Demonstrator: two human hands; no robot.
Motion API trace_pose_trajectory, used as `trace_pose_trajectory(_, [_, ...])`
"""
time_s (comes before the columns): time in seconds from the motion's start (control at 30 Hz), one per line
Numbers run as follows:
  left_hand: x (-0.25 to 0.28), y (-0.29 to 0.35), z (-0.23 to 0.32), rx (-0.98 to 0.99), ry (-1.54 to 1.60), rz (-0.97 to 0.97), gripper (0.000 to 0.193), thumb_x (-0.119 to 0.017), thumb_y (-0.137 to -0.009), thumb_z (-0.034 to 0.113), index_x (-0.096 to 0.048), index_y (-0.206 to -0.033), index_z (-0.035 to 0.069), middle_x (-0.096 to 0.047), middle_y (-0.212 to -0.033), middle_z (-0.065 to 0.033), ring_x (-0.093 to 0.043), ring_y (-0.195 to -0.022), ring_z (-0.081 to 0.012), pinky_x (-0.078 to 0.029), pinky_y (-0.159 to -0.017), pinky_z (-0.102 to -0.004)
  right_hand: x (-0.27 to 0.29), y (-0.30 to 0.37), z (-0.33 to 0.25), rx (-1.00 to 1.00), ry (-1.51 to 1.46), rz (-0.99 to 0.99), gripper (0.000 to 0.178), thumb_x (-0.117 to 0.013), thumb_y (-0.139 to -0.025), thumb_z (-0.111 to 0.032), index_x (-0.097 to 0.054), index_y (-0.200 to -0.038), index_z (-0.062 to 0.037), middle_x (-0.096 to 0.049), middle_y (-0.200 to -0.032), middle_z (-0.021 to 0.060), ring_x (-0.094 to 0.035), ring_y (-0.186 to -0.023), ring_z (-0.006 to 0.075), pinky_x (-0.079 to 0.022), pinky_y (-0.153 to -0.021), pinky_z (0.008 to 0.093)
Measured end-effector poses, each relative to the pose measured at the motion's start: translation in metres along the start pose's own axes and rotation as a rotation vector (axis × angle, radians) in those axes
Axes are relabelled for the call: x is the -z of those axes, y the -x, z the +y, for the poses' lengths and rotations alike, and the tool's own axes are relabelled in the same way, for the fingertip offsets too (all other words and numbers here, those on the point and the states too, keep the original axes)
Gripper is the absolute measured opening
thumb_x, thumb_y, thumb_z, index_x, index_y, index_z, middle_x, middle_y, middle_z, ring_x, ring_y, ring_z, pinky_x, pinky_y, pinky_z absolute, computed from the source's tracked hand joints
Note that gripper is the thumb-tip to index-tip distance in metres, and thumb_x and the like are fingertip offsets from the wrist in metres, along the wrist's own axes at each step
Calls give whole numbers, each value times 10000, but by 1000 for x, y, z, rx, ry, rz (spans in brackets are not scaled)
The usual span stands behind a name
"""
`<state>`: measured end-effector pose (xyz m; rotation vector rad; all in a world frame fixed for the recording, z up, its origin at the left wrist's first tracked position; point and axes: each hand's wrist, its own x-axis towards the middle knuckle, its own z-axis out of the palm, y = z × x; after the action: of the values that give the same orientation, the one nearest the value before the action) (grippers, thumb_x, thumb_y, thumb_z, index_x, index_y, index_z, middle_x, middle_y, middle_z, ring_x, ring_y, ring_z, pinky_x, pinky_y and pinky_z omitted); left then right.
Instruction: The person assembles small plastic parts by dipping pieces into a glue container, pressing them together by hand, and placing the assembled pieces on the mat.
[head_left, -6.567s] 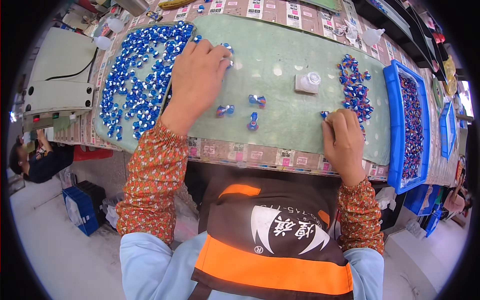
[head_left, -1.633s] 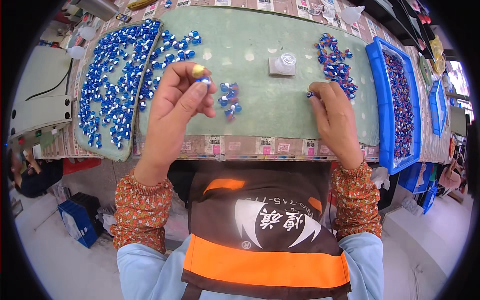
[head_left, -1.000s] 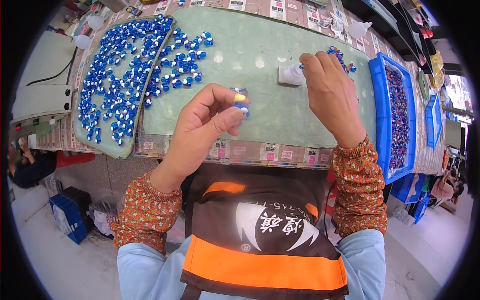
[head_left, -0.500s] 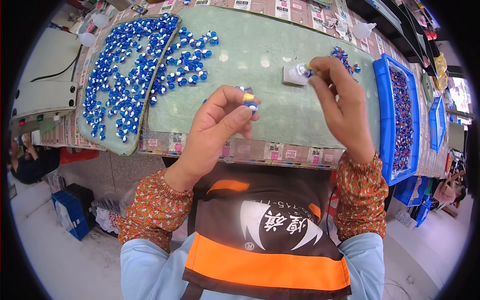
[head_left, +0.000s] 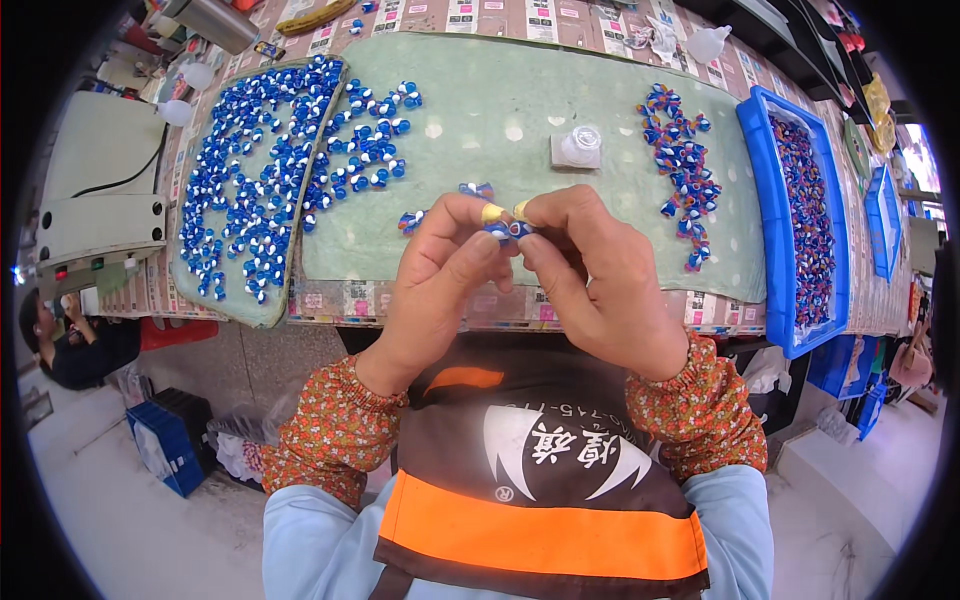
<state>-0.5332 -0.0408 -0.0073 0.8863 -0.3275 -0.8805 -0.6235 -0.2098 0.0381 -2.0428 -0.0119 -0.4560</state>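
Observation:
My left hand [head_left: 440, 255] pinches a small glossy blue-and-white piece [head_left: 496, 232] between thumb and a yellow-capped index finger. Fingertips of my right hand [head_left: 605, 275], also with a yellow finger cover, close on a similar blue-and-white piece [head_left: 519, 229]. The two pieces meet, or nearly so, above the front of the green mat [head_left: 480, 90]. Just beyond my fingers a loose blue-and-white piece [head_left: 476, 189] lies on the mat, and another [head_left: 411, 221] sits left of my left hand. Behind my right hand a small clear pot [head_left: 581, 143] stands on a pale square block [head_left: 590, 163].
Many blue-and-white pieces cover a green board [head_left: 255, 180] at left, some spilling onto the mat. Blue-and-orange pieces [head_left: 685, 180] form a strip at right. Beyond stands a blue tray [head_left: 840, 230] of similar pieces. White squeeze bottles [head_left: 708, 43] stand at the back. A person [head_left: 80, 330] sits far left.
My right hand has come from beside the clear pot down and left to meet my left hand, now bringing a piece against the left one. The view has shifted slightly.

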Motion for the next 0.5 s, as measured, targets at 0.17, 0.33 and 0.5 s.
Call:
trace_pose_trajectory(0.17, [2,3,-6,-227,-394,-59,174,-562,-1074,100,-489,-1226,56,-629,-1156,-69,-600,-922,-93,-526,-816,-275,-8,6,-5,105,144,28,157,-655,-921,81,-606,-1058,24,-611,-813,130,-632,-643,192,-472,-561,320])
trace_pose_trajectory(0.33, [4,4,-10,-305,-521,-80,174,-540,-1077,82,-463,-1228,44,-610,-1125,-72,-606,-901,-95,-531,-798,-264,-17,11,8,203,109,110,159,-651,-885,112,-593,-996,13,-580,-786,144,-586,-599,283,-452,-547,357])
trace_pose_trajectory(0.5, [8,5,-16,-334,-592,-78,183,-530,-1078,69,-438,-1233,41,-580,-1138,-93,-582,-921,-116,-510,-830,-278,-23,13,16,191,70,132,158,-644,-900,107,-581,-1005,8,-575,-782,140,-578,-594,281,-443,-543,358])
